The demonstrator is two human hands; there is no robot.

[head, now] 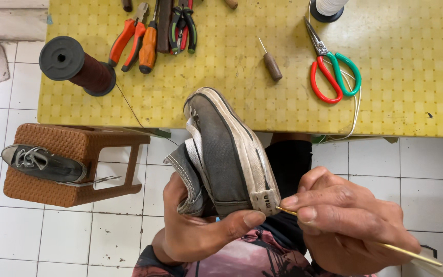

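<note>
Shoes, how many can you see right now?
2: a grey shoe held in the left hand, and a second shoe lying on the brown stool.

On the yellow table point(411, 77) lie red-and-green scissors point(334, 72), orange-handled pliers point(129, 38), a wooden-handled awl point(271, 64) and a dark thread spool point(78, 66) — a second grey shoe point(44, 163) rests on a brown stool point(78, 149).

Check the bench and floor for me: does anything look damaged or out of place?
The grey sneaker in the left hand looks worn, its white sole edging grimy. Its mate lies tipped on its side on the brown stool. Nothing looks spilled.
</note>
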